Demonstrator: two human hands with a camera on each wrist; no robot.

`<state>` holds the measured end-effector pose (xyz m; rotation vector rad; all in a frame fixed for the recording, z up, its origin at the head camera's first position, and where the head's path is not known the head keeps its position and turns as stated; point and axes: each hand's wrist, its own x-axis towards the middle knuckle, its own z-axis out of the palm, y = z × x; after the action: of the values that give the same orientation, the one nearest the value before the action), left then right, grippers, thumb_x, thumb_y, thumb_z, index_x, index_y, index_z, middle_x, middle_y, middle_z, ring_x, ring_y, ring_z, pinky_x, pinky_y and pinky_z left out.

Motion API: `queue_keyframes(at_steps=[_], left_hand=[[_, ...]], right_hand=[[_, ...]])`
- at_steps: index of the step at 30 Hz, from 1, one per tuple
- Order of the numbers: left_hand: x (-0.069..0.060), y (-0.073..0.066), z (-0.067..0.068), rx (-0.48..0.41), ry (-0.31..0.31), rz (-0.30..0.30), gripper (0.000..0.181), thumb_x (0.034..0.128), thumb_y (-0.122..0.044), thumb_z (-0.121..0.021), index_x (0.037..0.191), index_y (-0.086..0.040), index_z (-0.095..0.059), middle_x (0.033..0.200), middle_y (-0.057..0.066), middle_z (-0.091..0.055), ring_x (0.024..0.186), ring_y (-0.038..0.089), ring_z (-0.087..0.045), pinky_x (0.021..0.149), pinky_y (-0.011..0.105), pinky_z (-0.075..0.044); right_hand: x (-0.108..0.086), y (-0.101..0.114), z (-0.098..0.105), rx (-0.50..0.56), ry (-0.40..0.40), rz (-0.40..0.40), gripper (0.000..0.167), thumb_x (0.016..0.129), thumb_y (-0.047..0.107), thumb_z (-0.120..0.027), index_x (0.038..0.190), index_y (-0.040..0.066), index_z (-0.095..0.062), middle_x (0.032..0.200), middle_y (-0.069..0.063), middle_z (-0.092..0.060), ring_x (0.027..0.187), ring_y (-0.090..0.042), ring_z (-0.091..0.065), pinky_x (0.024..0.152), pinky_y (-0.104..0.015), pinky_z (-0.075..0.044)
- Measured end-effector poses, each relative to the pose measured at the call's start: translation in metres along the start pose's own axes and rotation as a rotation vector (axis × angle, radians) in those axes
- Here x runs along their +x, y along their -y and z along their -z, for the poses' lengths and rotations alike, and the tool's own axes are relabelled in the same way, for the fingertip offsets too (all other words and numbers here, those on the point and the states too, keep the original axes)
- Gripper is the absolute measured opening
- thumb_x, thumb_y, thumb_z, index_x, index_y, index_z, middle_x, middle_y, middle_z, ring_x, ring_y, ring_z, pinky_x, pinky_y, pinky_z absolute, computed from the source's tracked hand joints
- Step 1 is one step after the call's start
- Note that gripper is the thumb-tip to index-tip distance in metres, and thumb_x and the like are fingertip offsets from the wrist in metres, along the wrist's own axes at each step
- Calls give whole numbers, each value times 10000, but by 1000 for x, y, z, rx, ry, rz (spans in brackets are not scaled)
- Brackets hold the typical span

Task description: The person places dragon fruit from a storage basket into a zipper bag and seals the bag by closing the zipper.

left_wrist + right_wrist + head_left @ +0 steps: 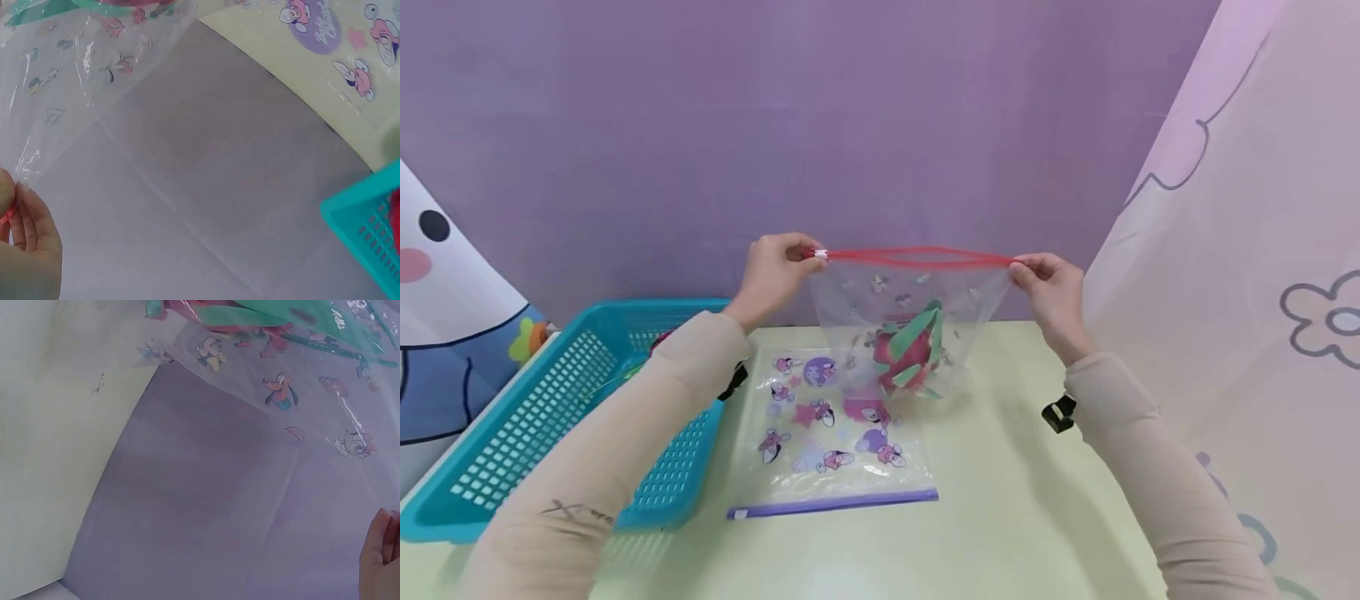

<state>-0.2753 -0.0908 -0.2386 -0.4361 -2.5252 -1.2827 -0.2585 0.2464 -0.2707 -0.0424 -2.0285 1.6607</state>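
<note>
A clear zip bag (850, 308) with a red rim and small cartoon prints hangs upright between both hands. My left hand (778, 271) pinches its left top corner, beside a white slider (821, 254). The right top corner is gripped by my right hand (1054, 293). Between the hands the rim gapes a little. Inside, low in the bag, sits a dragon fruit (904, 358), red-pink with green leaf-like scales. Flat on the table beneath lies another clear zip bag (808, 487), printed with purple and pink characters, its purple zip edge toward me.
At the left stands a turquoise plastic basket (696, 467), its contents mostly hidden by my left sleeve; something red shows inside. The pale yellow table (1000, 517) meets a purple cloth backdrop (880, 125). A printed curtain (1240, 275) hangs on the right.
</note>
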Motion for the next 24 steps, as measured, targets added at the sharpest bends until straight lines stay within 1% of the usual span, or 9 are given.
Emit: queue_keyframes(at_steps=[4,8,11,13,15,16,20,22,24], left_hand=[[-7,-2,11,10,6,-3,202,849,-222,-651,1007,-98,-664,964,80,-652,868,198,-582,770,361,-473],[-13,1,13,13,16,-18,194,847,-225,-648,989,-95,-671,957,94,-655,863,207,-579,774,366,-469],[-19,10,11,4,31,-21,197,850,-225,-642,992,-94,-676,965,93,-666,865,202,-593,767,362,-477],[-25,16,7,-9,45,-14,198,851,-227,-637,1000,-101,-674,975,81,-669,869,190,-598,758,352,-482],[-30,19,4,-15,63,-10,208,850,-238,-637,1007,-106,-672,976,75,-671,860,188,-603,734,338,-486],[-32,20,2,-17,72,-5,214,850,-245,-636,1012,-110,-668,980,72,-670,859,186,-602,724,331,-486],[-38,17,-2,-31,106,5,209,845,-243,-642,1008,-112,-661,953,71,-666,833,194,-607,694,326,-491],[-41,15,-5,-52,128,6,207,843,-239,-648,1004,-110,-662,932,74,-665,816,196,-611,683,324,-493],[-45,13,-8,-77,150,3,195,843,-238,-653,992,-113,-664,902,72,-665,795,194,-614,670,323,-497]], right_hand=[[-1,9,0,7,17,18,63,827,92,-662,873,48,-662,684,127,-628,661,-7,-605,663,-136,-507],[-7,8,1,-81,35,6,120,842,149,-654,913,53,-656,707,146,-621,701,-22,-612,683,-135,-495],[-13,-3,-1,-125,63,-17,117,856,170,-640,920,72,-651,719,154,-615,729,-37,-616,701,-138,-489],[-16,-12,-2,-106,75,-24,88,860,147,-635,907,73,-644,708,153,-612,722,-41,-616,708,-152,-498],[-19,-20,-2,-76,83,-22,14,861,104,-628,868,100,-639,688,159,-612,691,-16,-609,696,-152,-506],[-20,-22,-2,-60,84,-23,33,858,86,-628,847,117,-633,675,164,-611,676,-6,-607,688,-149,-509],[-21,-27,1,-29,107,-14,78,850,58,-633,825,130,-619,659,183,-616,648,35,-600,669,-130,-507],[-23,-29,3,-33,134,-23,29,851,72,-636,855,93,-616,667,177,-621,659,33,-608,678,-129,-508],[-26,-31,5,-41,166,-32,60,858,90,-630,897,49,-609,687,170,-625,681,30,-614,697,-130,-508]])
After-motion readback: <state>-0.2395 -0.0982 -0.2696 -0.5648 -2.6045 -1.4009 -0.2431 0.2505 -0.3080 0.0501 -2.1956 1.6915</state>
